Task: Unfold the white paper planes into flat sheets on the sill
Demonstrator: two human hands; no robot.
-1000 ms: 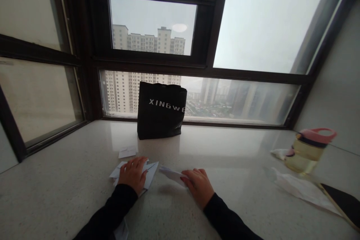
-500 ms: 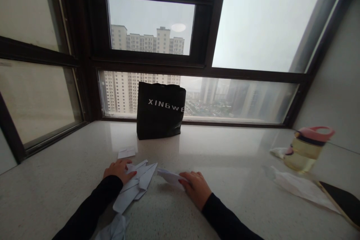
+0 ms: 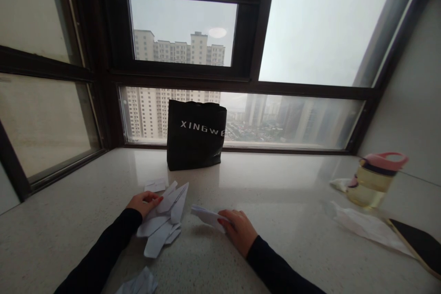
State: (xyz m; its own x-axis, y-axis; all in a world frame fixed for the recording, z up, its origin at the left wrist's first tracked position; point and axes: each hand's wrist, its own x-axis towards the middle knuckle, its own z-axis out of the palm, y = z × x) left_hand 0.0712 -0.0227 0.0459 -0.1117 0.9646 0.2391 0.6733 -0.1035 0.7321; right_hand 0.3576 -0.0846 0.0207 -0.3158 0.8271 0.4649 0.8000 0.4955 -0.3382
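Observation:
My left hand pinches the left edge of a loose bunch of folded white papers, whose upper tips are lifted off the counter. My right hand is closed on a folded white paper that points left toward the bunch, with a gap between them. A small flat folded paper lies just beyond my left hand. Nearer to me, a crumpled-looking white paper is partly cut off by the bottom edge of the picture.
A black bag stands upright by the window. On the right of the speckled white counter are a yellowish bottle with a pink lid, a white tissue and a dark phone-like slab.
My left hand has gone from lying over the bunch of papers to pinching its edge, and the paper tips have risen. My right hand keeps its paper in nearly the same place.

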